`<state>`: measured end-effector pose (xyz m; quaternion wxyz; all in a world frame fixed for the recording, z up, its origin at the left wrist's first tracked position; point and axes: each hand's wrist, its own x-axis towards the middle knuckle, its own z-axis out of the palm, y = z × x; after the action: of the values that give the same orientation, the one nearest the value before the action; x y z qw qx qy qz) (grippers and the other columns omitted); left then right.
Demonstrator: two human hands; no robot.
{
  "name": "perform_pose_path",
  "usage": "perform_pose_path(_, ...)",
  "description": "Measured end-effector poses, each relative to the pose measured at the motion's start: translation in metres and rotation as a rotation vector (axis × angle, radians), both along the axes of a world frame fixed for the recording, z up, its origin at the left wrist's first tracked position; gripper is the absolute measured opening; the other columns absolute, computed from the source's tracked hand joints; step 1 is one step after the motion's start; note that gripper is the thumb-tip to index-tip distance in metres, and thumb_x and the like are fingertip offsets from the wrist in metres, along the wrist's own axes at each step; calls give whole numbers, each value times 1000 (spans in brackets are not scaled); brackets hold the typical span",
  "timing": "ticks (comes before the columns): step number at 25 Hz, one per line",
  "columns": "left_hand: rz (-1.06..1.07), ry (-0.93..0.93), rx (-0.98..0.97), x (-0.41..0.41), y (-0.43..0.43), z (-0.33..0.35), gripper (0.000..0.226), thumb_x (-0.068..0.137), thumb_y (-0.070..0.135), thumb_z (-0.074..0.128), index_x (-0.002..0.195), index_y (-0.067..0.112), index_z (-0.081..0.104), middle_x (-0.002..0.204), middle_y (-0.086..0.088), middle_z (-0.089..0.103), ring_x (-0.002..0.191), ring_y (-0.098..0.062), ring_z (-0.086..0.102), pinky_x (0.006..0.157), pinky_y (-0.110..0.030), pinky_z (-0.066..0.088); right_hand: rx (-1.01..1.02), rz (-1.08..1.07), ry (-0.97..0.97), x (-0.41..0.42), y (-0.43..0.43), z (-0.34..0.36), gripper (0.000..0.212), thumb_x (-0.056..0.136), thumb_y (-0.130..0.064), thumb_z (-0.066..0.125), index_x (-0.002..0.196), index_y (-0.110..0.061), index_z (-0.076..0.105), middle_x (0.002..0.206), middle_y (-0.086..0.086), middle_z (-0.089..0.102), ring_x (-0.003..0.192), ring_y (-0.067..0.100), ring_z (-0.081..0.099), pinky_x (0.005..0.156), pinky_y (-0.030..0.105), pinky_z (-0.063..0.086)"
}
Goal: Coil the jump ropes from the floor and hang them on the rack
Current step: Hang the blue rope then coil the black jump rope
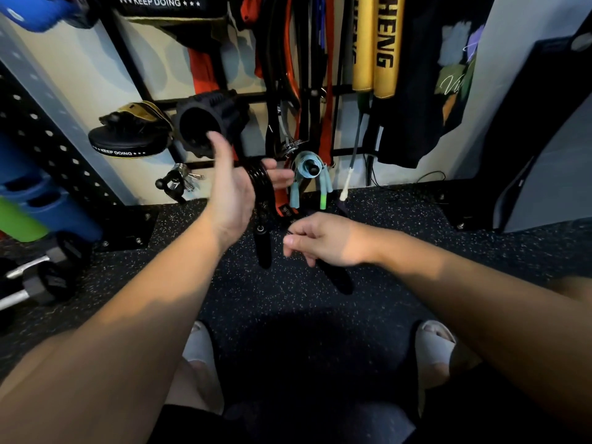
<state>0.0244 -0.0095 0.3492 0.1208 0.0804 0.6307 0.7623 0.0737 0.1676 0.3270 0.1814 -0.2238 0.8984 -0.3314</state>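
Note:
A black jump rope [261,182] is wound in several loops around my left hand [232,193], which is raised with the palm toward me, thumb straight up and fingers reaching past the coil. One black handle [264,249] dangles below that hand. My right hand [323,241] is lower and to the right, gripping the rope's other black handle [338,278], with its fingertips pinching the cord. A light blue jump rope [308,169] hangs coiled on the black wall rack [347,152] just behind my hands.
On the rack hang a black foam roller [205,123], a focus pad [128,144], yellow sticks [386,43], straps and a black shirt [423,91]. Dumbbells [41,282] lie at the left beside a perforated post [48,136]. My sandalled feet [200,350] stand on speckled rubber floor [288,299].

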Motion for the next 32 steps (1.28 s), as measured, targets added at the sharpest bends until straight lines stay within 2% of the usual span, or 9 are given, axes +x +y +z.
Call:
perform_pose_path(4, -284, 6, -535, 8, 6, -5, 113, 80, 86, -6, 101, 7, 72, 92, -19, 77, 101, -29, 73, 101, -38, 49, 158, 55, 303, 4, 1, 30, 24, 100, -40, 54, 104, -26, 73, 87, -26, 61, 66, -2, 58, 74, 25, 49)
perform_pose_path(8, -606, -123, -699, 20, 9, -6, 113, 68, 88, 0, 87, -1, 68, 71, -23, 72, 77, -38, 75, 75, -31, 55, 131, 22, 358, -4, 19, 41, 17, 86, -46, 71, 92, -30, 68, 75, -10, 67, 68, 4, 62, 73, 36, 57)
perform_pose_path(12, -729, -212, -518, 15, 9, -10, 117, 65, 92, -5, 71, -2, 64, 48, -12, 58, 57, -31, 66, 88, -42, 54, -344, -133, 50, -13, 35, 22, 42, 73, -33, 85, 107, -17, 66, 105, 2, 69, 68, -3, 63, 61, 16, 50)
perform_pose_path(14, -800, -245, -448, 14, 9, -12, 118, 68, 91, -12, 66, -1, 63, 41, -9, 51, 50, -28, 63, 90, -41, 53, -492, -149, -191, -16, 35, 2, 47, 72, -30, 82, 115, -17, 67, 116, 4, 69, 75, 7, 67, 62, 21, 55)
perform_pose_path(17, -863, -290, -407, 15, 7, -16, 119, 69, 90, -15, 62, -1, 62, 37, -7, 45, 43, -26, 59, 85, -37, 54, -563, -104, -429, -18, 34, -15, 46, 74, -22, 78, 117, -12, 66, 95, 7, 71, 71, 15, 63, 62, 24, 55)
perform_pose_path(23, -657, -275, -442, 15, 11, -22, 114, 77, 85, -14, 58, -2, 57, 34, -5, 38, 40, -26, 55, 94, -46, 49, -537, -118, -330, -23, 37, -21, 38, 69, -23, 83, 104, -11, 71, 102, 14, 70, 93, 23, 64, 93, 42, 50)
perform_pose_path(28, -333, -192, -463, 24, 24, -21, 104, 81, 86, 5, 56, 10, 71, 37, -7, 41, 41, -24, 54, 90, -49, 57, -544, -191, -269, -29, 38, -16, 26, 81, -13, 79, 104, -6, 69, 93, 3, 71, 82, 13, 66, 79, 30, 55)
perform_pose_path(30, -205, -149, -481, 25, 28, -23, 118, 71, 94, 16, 80, -11, 71, 46, -16, 43, 41, -25, 55, 93, -55, 57, -559, -211, -250, -30, 35, -15, 26, 84, -12, 76, 105, -1, 66, 89, 5, 68, 74, 11, 64, 65, 23, 54)
perform_pose_path(32, -96, -103, -511, 24, 33, -26, 122, 68, 95, 17, 80, -16, 64, 45, -15, 45, 40, -26, 57, 87, -50, 59, -593, -247, -231, -32, 34, -15, 25, 84, -13, 76, 104, -1, 65, 88, 9, 66, 72, 13, 62, 60, 22, 53)
